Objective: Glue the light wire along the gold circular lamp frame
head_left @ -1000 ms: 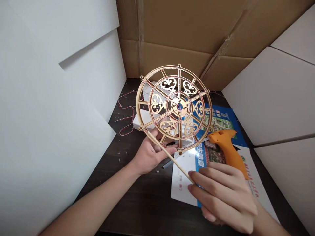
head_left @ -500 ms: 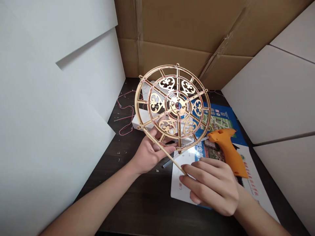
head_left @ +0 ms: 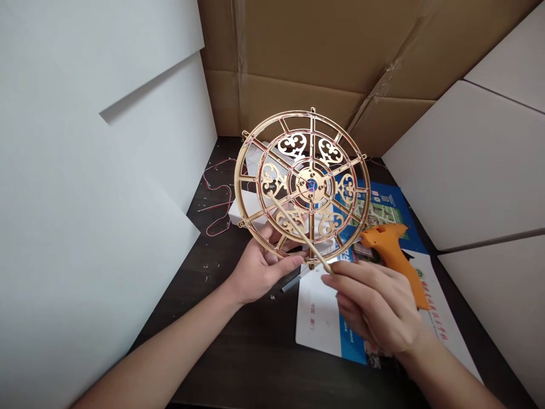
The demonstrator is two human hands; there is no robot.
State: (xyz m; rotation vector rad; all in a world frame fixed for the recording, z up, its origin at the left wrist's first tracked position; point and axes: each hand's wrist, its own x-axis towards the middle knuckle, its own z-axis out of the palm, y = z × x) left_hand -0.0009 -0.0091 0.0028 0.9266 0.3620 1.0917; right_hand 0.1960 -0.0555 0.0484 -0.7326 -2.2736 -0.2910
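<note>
A round gold openwork frame (head_left: 313,121), with spokes, heart-shaped scrollwork and thin red wires along its rings, is held up and tilted toward me. My left hand (head_left: 266,267) grips its lower rim, thumb in front and the other fingers partly hidden behind. Between the thumb and fingers of my right hand (head_left: 378,301) is a thin pale wooden stick (head_left: 300,228). The stick slants up and left across the frame's front. Its tip lies over the left scroll ornament; whether it touches I cannot tell.
An orange glue gun (head_left: 394,255) lies at right on a blue-and-white printed sheet (head_left: 317,324). White boxes (head_left: 240,209) stand behind the frame. Loose red wires (head_left: 219,184) trail on the dark table (head_left: 221,363). White panels and a cardboard wall (head_left: 293,45) enclose the space.
My right hand has moved up and slightly right. The stick's tip went from the frame's lower-left rim up and inward to the left scroll ornament. The frame shifted slightly right.
</note>
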